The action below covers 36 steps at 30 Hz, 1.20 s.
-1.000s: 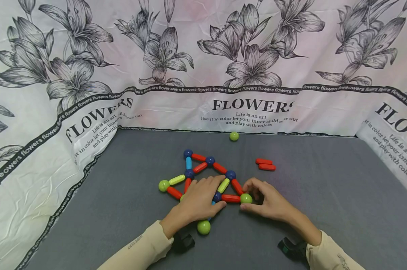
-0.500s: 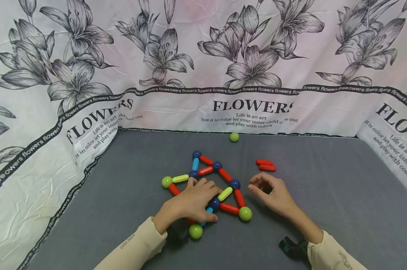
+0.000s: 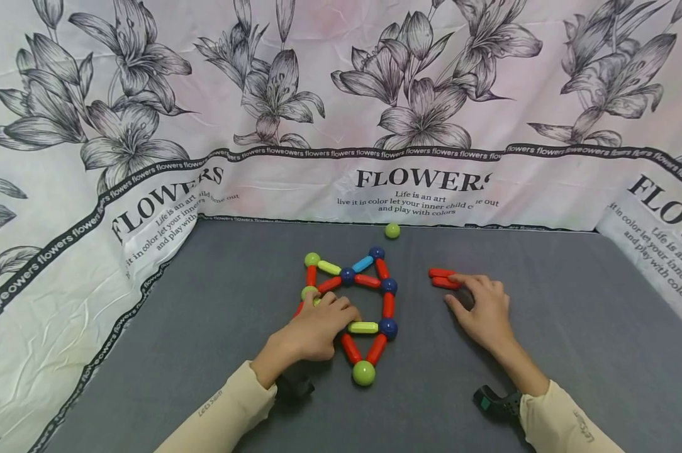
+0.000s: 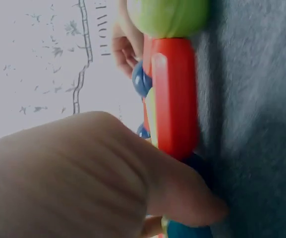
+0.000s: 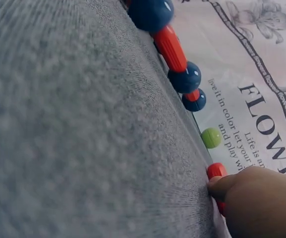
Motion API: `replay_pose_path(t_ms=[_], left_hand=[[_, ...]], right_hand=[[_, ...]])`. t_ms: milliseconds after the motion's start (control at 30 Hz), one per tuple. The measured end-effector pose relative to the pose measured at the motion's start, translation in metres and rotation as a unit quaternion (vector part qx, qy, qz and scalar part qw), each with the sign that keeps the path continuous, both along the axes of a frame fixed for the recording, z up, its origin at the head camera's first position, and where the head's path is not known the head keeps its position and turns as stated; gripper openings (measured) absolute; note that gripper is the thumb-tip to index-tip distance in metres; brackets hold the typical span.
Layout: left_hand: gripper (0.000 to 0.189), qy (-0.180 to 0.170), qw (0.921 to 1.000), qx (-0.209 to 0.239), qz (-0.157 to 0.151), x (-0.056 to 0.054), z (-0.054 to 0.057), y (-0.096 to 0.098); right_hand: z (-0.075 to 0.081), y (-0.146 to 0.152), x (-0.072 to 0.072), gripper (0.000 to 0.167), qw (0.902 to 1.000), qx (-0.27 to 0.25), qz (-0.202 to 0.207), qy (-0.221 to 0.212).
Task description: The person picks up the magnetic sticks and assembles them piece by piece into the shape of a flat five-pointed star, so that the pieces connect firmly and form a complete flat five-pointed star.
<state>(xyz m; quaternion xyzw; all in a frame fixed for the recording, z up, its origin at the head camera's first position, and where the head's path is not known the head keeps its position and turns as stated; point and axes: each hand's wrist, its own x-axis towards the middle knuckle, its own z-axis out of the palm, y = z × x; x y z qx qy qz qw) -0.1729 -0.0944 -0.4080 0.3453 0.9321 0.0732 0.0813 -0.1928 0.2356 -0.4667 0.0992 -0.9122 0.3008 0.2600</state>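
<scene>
A flat frame of magnetic sticks and balls (image 3: 389,306) lies on the grey table, joining red, yellow-green and blue sticks with dark blue and green balls. My left hand (image 3: 313,327) grips its left side from above and hides part of it. In the left wrist view, the thumb (image 4: 182,193) lies against the frame, beyond a red stick (image 4: 175,99). My right hand (image 3: 482,311) reaches two loose red magnetic sticks (image 3: 444,283). Its index fingertip touches their right end, while the thumb stands apart. The right wrist view shows a red stick (image 5: 216,171) partly behind the hand.
A loose green ball (image 3: 392,231) sits at the table's back edge. Behind it rises a floral cloth (image 3: 296,182), which also runs along the left and right sides. Dark wrist straps (image 3: 496,402) are on both arms.
My left hand has turned the frame clockwise, bringing one green ball to the near end and another to the back left. My right hand has left the frame and moved right to the red sticks.
</scene>
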Motion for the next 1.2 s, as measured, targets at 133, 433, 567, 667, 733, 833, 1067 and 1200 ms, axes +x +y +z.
replay_pose_path(t_ms=[133, 433, 567, 667, 733, 833, 1067, 1200], left_hand=[[0.044, 0.008, 0.9997, 0.005, 0.024, -0.001, 0.002, -0.001], [0.03, 0.002, 0.9948, 0.094, 0.04, 0.002, -0.006, 0.013], [0.027, 0.026, 0.9943, 0.095, 0.04, 0.004, -0.016, 0.02], [0.023, 0.035, 0.9936, 0.098, 0.044, 0.004, -0.02, 0.022], [0.023, 0.034, 0.9938, 0.097, 0.043, 0.004, -0.021, 0.022], [0.023, 0.029, 0.9941, 0.096, 0.04, 0.004, -0.021, 0.021], [0.024, 0.024, 0.9944, 0.099, 0.03, 0.003, -0.02, 0.02], [0.024, 0.022, 0.9946, 0.098, 0.028, 0.003, -0.02, 0.019]], right_hand=[[0.0, -0.001, -0.003, 0.026, 0.9998, 0.015, 0.014, 0.002], [-0.001, -0.01, 0.003, 0.028, 0.9794, 0.008, 0.197, -0.042], [0.001, -0.02, 0.01, 0.029, 0.9543, -0.013, 0.29, -0.072], [0.002, -0.026, 0.014, 0.029, 0.9422, -0.019, 0.324, -0.082], [0.003, -0.029, 0.015, 0.029, 0.9404, -0.022, 0.329, -0.085], [0.003, -0.03, 0.016, 0.029, 0.9412, -0.03, 0.325, -0.088], [0.002, -0.021, 0.005, 0.023, 0.9775, -0.098, 0.185, -0.029], [0.0, -0.006, -0.011, 0.032, 0.997, -0.066, 0.04, 0.005]])
